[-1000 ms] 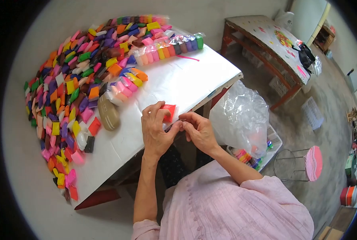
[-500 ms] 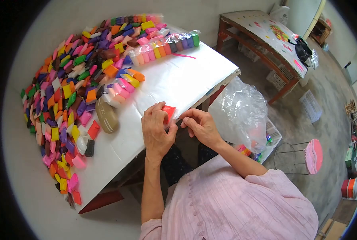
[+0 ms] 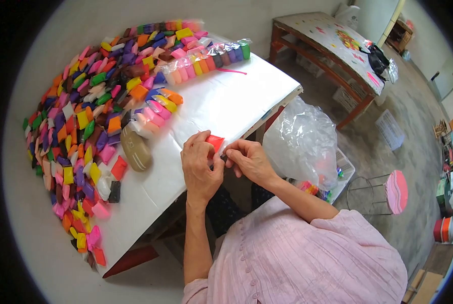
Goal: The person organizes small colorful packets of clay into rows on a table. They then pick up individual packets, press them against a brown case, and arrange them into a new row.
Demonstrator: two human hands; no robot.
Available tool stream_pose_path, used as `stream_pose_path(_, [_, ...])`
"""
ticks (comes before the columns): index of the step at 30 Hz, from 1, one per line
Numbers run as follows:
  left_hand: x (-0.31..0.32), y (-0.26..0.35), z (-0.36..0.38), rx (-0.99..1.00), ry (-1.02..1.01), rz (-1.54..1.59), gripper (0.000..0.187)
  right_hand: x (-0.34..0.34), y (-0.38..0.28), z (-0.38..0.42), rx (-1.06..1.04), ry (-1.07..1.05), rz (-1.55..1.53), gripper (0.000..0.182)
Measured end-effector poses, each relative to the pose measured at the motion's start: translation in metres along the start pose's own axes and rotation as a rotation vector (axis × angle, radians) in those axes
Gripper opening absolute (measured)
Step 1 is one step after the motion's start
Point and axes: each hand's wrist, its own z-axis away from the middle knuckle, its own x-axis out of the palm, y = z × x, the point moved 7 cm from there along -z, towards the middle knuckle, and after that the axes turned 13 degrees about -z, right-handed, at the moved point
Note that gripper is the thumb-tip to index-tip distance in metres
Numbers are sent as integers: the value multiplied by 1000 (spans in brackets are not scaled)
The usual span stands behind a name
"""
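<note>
My left hand (image 3: pixel 202 164) is curled around a small red clay packet (image 3: pixel 215 142) at the table's front edge. Close beside it, my right hand (image 3: pixel 249 161) has its thumb and fingers pinched together. A small dark bit (image 3: pixel 223 157) shows between the two hands, at the right fingertips; what it is I cannot make out. To the left lies an olive-brown oval case (image 3: pixel 135 148) with pale markings. Behind it, a clear sleeve of pink, yellow and orange packets (image 3: pixel 154 114) rests on the white table (image 3: pixel 216 109).
A large heap of coloured packets (image 3: pixel 87 131) covers the table's left side. A long clear sleeve of packets (image 3: pixel 203 63) and a pink strip (image 3: pixel 234 71) lie at the back. To the right are a clear plastic bag (image 3: pixel 302 139), a pink-topped stool (image 3: pixel 397 191) and another table (image 3: pixel 315 33).
My right hand has moved slightly left, closer to the left hand, and its fingers have closed into a pinch. A dark bit now shows between the hands. The view has shifted a little.
</note>
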Motion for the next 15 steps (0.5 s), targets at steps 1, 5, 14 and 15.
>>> stream_pose_path(1, [-1, 1, 0, -4, 0, 3, 12, 0, 0, 0, 0, 7, 10, 20])
stream_pose_path(5, [-3, 2, -1, -9, -3, 8, 11, -1, 2, 1, 20, 30, 12, 21])
stream_pose_path(14, [-3, 2, -1, -5, -14, 12, 11, -2, 12, -1, 105, 24, 30, 24])
stream_pose_path(15, [-3, 2, -1, -4, -16, 12, 10, -2, 14, -2, 109, 27, 22, 24])
